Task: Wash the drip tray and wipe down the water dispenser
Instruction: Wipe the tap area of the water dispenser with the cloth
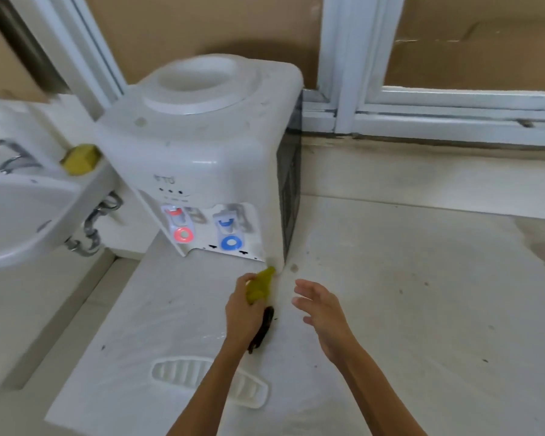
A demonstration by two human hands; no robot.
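Observation:
A white water dispenser (202, 146) stands on the floor, with a red tap (180, 226) and a blue tap (228, 234) on its front. My left hand (244, 313) grips a yellow cloth (260, 284) whose tip touches the dispenser's lower right front corner. My right hand (323, 309) hovers open just right of it, fingers spread, holding nothing. The white slotted drip tray (183, 371) lies on the floor sheet under my left forearm, partly hidden by it.
A white sink (22, 215) with its drain pipe (90, 229) hangs at the left; a yellow sponge (79, 158) sits on its rim. A dark strip (263, 328) lies on the white floor sheet (390, 294). A window frame (453, 118) runs behind.

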